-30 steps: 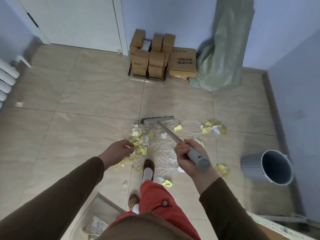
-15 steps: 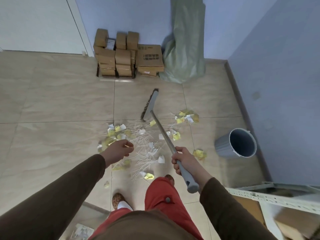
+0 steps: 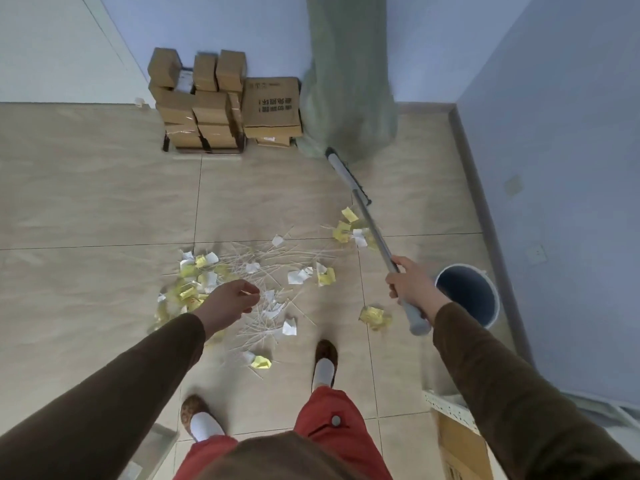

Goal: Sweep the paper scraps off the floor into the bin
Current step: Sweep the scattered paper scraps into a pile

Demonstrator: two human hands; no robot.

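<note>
Meanwhile right hand (image 3: 412, 284) fingers grip the broom (image 3: 372, 226); left hand (image 3: 232, 301) loosely curled; bin (image 3: 485, 317) interior shows nothing.

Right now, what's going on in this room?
A person is sweeping. The right hand grips the broom by its handle, with the brush head out near the green sack, beyond the mess. The left hand hangs free over the paper scraps, fingers loosely curled, holding nothing. Scraps and thin sticks lie scattered across the floor. The bin stands by the right wall, and no scraps show in the part of its inside that is visible.
</note>
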